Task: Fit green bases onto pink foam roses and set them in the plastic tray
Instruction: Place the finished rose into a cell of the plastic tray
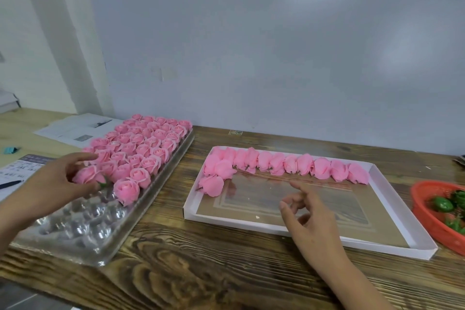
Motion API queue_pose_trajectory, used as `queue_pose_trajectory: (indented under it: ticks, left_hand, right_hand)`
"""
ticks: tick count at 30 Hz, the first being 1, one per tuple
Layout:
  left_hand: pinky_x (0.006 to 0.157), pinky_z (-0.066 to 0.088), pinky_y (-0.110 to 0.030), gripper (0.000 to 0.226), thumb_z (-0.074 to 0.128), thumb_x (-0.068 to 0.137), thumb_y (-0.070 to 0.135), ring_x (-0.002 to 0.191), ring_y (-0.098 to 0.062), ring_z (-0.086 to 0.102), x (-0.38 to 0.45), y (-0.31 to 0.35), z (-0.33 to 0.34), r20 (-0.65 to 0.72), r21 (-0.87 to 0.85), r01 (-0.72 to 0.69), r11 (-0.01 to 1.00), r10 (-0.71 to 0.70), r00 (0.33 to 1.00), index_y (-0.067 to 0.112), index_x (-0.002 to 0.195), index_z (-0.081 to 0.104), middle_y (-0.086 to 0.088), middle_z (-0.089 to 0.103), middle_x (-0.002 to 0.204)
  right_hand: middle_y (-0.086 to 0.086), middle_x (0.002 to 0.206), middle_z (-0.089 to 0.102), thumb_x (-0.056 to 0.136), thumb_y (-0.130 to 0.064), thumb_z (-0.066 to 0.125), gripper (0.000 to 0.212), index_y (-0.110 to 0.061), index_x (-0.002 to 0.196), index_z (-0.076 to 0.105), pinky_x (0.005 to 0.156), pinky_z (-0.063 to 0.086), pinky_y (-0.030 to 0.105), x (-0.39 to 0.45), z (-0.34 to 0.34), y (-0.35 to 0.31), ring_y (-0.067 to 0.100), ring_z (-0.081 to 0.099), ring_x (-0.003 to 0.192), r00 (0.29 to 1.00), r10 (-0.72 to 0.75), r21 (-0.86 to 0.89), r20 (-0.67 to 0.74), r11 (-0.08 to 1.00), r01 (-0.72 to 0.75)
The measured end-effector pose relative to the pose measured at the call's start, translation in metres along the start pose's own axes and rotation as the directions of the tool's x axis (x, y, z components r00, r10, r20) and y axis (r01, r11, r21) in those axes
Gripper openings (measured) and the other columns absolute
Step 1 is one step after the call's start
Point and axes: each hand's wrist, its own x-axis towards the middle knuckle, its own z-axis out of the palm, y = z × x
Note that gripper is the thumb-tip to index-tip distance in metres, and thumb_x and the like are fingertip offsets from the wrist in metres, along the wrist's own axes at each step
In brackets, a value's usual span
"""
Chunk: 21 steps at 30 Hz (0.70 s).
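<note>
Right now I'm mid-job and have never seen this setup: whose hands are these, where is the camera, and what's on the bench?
There is no machine here: a person works with two bare hands, filmed by one wide-angle camera worn on the head, looking forward and down. The left hand holds a pink rose with a green base over the clear plastic tray, which is mostly filled with upright roses; its near cups are unfilled. The right hand holds nothing, its fingers loosely spread above the white cardboard tray, where unfinished roses lie on their sides. An orange basket at the right edge holds green bases. All sit on a wooden table.
</note>
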Motion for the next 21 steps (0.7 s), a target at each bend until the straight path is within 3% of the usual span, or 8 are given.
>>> queue_pose_trajectory:
  ticks: [3,5,8,12,16,21]
  left_hand:
    - [0.064,0.06,-0.04,0.069,0.092,0.069,0.019,0.079,-0.022,0.072,-0.003,0.018,0.012,0.063,0.079,0.024,0.997,-0.028,0.998,0.064,0.108,0.057,-0.001,0.071,0.109]
    - [0.069,0.053,-0.03,0.072,0.089,0.072,0.013,0.087,-0.013,0.067,-0.003,0.022,0.025,0.12,0.118,0.006,0.993,-0.02,0.993,0.055,0.12,0.054,-0.009,0.067,0.124]
    - [0.073,0.051,-0.028,0.078,0.086,0.075,0.008,0.09,-0.015,0.066,0.001,0.026,0.037,0.151,0.176,0.002,0.984,-0.029,0.988,0.03,0.14,0.051,-0.013,0.061,0.138]
    - [0.071,0.061,-0.04,0.085,0.086,0.071,0.005,0.091,-0.034,0.073,0.011,0.036,0.036,0.178,0.282,0.001,0.959,-0.053,0.983,0.031,0.142,0.048,-0.014,0.059,0.141]
    - [0.083,0.057,-0.037,0.095,0.089,0.063,0.004,0.107,-0.027,0.068,0.019,0.029,0.035,0.216,0.332,0.005,0.943,-0.081,0.973,0.027,0.144,0.047,-0.012,0.061,0.139]
    - [0.075,0.057,-0.03,0.099,0.083,0.068,-0.005,0.131,-0.026,0.056,0.026,0.013,0.033,0.271,0.272,-0.003,0.962,-0.074,0.96,0.036,0.148,0.04,-0.009,0.053,0.148]
  right_hand:
    - [-0.022,0.097,0.063,0.089,-0.019,0.067,0.049,-0.05,0.119,0.045,0.063,0.044,0.009,0.001,-0.001,0.002,0.008,0.061,0.088,1.0,0.004,0.0,-0.015,1.0,-0.004]
    - [-0.022,0.097,0.064,0.089,-0.02,0.067,0.048,-0.051,0.119,0.045,0.063,0.044,0.009,0.001,-0.001,0.003,0.007,0.061,0.088,1.0,-0.001,-0.002,-0.022,1.0,0.0]
    - [-0.022,0.097,0.064,0.09,-0.02,0.065,0.048,-0.053,0.118,0.045,0.064,0.044,0.008,0.0,-0.001,0.003,0.005,0.061,0.089,1.0,-0.005,-0.013,-0.021,1.0,0.004]
    - [-0.024,0.095,0.064,0.09,-0.016,0.064,0.049,-0.052,0.118,0.046,0.064,0.043,0.007,0.001,-0.001,0.002,0.005,0.061,0.09,1.0,-0.002,-0.023,-0.025,1.0,0.001]
    - [-0.022,0.095,0.065,0.089,-0.011,0.065,0.05,-0.049,0.117,0.047,0.064,0.044,0.008,0.001,-0.001,0.002,0.006,0.061,0.088,1.0,-0.001,-0.016,-0.026,1.0,0.0]
    - [-0.02,0.087,0.067,0.088,-0.006,0.066,0.054,-0.048,0.115,0.049,0.063,0.042,0.007,0.001,-0.001,0.0,0.004,0.062,0.086,0.999,-0.007,-0.022,-0.039,1.0,0.007]
